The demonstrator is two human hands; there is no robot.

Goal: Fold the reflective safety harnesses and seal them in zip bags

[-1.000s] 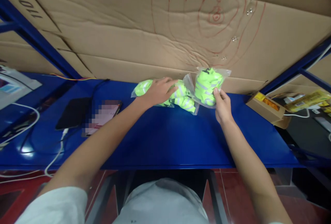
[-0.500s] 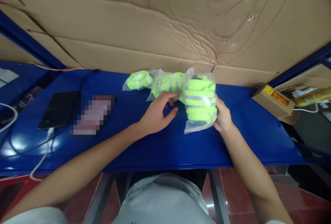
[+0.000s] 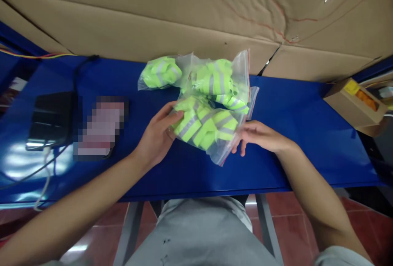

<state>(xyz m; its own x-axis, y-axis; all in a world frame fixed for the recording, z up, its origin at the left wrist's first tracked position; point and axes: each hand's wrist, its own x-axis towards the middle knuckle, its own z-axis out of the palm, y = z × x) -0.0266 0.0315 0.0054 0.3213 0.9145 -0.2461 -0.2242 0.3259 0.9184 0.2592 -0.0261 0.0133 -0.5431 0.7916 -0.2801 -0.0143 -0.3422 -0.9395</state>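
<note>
A clear zip bag (image 3: pixel 206 124) packed with folded neon yellow-green fabric with grey reflective stripes is held a little above the blue table (image 3: pixel 184 176). My left hand (image 3: pixel 158 135) grips its left end, thumb on top. My right hand (image 3: pixel 258 137) is at the zip end on the right, thumb and fingers closed about the bag's edge. Just behind lie more bags of the same fabric: one bag (image 3: pixel 161 72) at the left, another bag (image 3: pixel 215 77) in the middle with its zip edge standing up. Part of a further bag (image 3: pixel 236 103) shows beneath that one.
Left on the table are a black box-shaped device (image 3: pixel 50 118) with a white cable plugged in and a blurred-out phone-like object (image 3: pixel 101 128). A small cardboard box (image 3: pixel 353 104) with something orange inside stands at the right. A cardboard wall (image 3: pixel 153 28) rises along the back.
The bag held upright by my right hand is no longer there; a bag now lies between both hands. My left hand has closed on its left end. The view has shifted.
</note>
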